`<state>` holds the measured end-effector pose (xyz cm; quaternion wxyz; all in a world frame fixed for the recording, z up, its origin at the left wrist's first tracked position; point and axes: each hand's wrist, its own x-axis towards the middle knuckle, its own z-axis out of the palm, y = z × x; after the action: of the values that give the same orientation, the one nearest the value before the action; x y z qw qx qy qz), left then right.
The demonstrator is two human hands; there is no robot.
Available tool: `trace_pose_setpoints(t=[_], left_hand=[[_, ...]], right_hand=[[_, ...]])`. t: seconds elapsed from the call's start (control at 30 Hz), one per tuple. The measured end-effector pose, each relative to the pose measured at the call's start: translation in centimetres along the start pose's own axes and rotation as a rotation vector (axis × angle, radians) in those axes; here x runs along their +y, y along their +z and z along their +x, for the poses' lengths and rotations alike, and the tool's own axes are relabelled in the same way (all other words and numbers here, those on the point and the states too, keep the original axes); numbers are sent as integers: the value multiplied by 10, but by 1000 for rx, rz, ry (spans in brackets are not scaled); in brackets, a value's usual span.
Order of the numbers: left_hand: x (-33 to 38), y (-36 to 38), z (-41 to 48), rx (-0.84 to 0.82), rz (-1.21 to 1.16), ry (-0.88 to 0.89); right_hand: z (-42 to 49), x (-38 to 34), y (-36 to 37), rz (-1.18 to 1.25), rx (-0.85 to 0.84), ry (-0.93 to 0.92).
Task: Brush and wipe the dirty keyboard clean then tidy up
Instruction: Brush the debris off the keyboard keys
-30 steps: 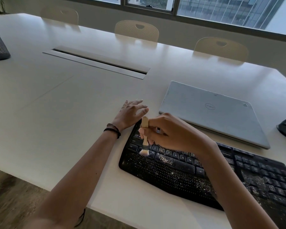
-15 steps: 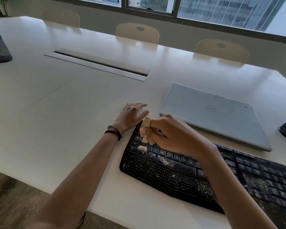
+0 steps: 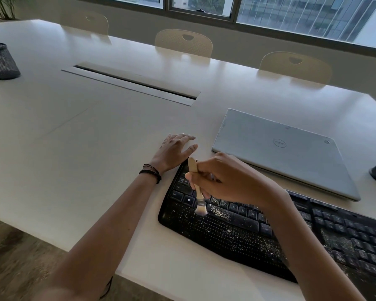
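A black keyboard (image 3: 237,237), speckled with pale crumbs, lies at the near edge of the white bench (image 3: 96,137). Above its left half the right hand (image 3: 230,181) pinches the wooden handle of a small brush (image 3: 197,191), with the bristles down on the bottom key row. The left hand (image 3: 174,151) rests flat on the bench with its fingers spread, just beside the keyboard's far left corner. Beyond is a closed silver laptop (image 3: 284,153), then a cable slot (image 3: 130,83), a mesh pen cup (image 3: 1,60) and chairs (image 3: 183,43).

A closed grey laptop (image 3: 284,153) lies on the white table (image 3: 85,127), beyond it a cable hatch (image 3: 130,83); a black mesh cup (image 3: 1,60) stands far left; beige chairs (image 3: 183,43) line the far side
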<state>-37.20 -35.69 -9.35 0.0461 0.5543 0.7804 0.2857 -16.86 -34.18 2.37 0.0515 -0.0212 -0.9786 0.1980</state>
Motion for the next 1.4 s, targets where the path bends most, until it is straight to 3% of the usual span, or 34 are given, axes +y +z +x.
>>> trace_pose_setpoints(t=[0.13, 0.5, 1.4], left_hand=[[-1, 0, 0, -13, -3, 2], [-3, 2, 3, 1, 13, -13], [-1, 0, 0, -5, 10, -4]], right_hand=[[-1, -3, -2, 34, 69, -56], [6, -7, 9, 48, 26, -111], [0, 0, 1, 1, 92, -93]])
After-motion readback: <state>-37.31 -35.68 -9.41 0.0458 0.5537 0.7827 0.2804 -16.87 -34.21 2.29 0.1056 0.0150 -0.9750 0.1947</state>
